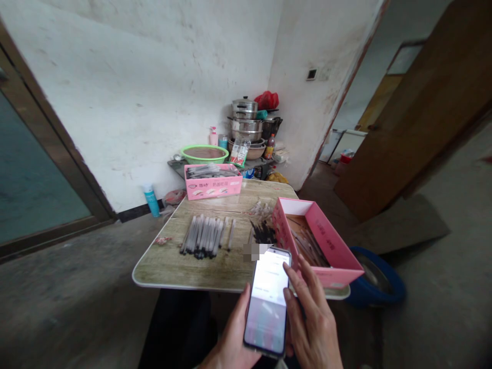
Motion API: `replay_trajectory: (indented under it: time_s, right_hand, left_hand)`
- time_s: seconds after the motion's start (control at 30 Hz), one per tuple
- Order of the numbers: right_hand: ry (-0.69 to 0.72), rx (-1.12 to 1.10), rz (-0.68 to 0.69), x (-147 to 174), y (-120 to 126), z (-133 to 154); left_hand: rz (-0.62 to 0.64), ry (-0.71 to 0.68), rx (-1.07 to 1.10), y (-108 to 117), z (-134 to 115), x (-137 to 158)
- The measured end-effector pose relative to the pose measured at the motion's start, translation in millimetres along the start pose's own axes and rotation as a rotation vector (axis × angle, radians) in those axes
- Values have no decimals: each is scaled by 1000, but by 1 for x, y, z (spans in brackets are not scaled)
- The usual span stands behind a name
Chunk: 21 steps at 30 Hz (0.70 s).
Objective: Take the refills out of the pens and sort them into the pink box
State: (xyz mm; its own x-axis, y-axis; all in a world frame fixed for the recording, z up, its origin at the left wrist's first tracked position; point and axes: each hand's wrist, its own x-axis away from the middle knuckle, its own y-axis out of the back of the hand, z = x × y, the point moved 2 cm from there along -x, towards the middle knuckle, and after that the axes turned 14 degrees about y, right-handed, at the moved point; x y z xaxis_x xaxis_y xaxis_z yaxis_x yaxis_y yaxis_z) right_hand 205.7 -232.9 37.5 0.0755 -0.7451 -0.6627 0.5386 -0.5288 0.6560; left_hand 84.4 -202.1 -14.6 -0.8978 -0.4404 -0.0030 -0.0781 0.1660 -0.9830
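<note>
A lit smartphone [266, 302] rests in my left hand [234, 333], whose thumb lies along the phone's left edge. My right hand [315, 320] is over the right side of the screen, fingers stretched out and apart, the index fingertip at the upper part of the display. Beyond the phone, a bunch of clear pens with black tips [203, 233] lies on the wood-pattern table [169, 269]. Black pen caps [263, 232] are heaped beside a pink box [338, 248] holding thin pen parts. A second pink box [213, 189] full of pens stands at the far edge.
Behind the table, a low stand holds a green basin [205, 154], stacked steel pots [246, 120] and a sauce bottle [270, 147]. On the floor are a blue spray can [151, 201] at left and a blue tub [384, 282] at right. A brown door [415, 113] stands to the right.
</note>
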Motion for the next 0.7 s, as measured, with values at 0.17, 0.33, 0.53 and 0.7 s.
replay_trajectory:
  time_s: [0.17, 0.33, 0.53, 0.7]
  right_hand:
    - [12, -13, -4, -1, 1, 2]
    - [14, -26, 0, -4, -1, 4]
    - [11, 2, -65, 2, 5, 0]
    - [27, -1, -147, 16, 15, -2]
  left_hand:
    - [7, 13, 35, 0, 1, 1]
    - [-32, 1, 29, 3, 1, 1]
    - [-108, 53, -57, -1, 0, 2]
    - [-185, 60, -159, -1, -4, 5]
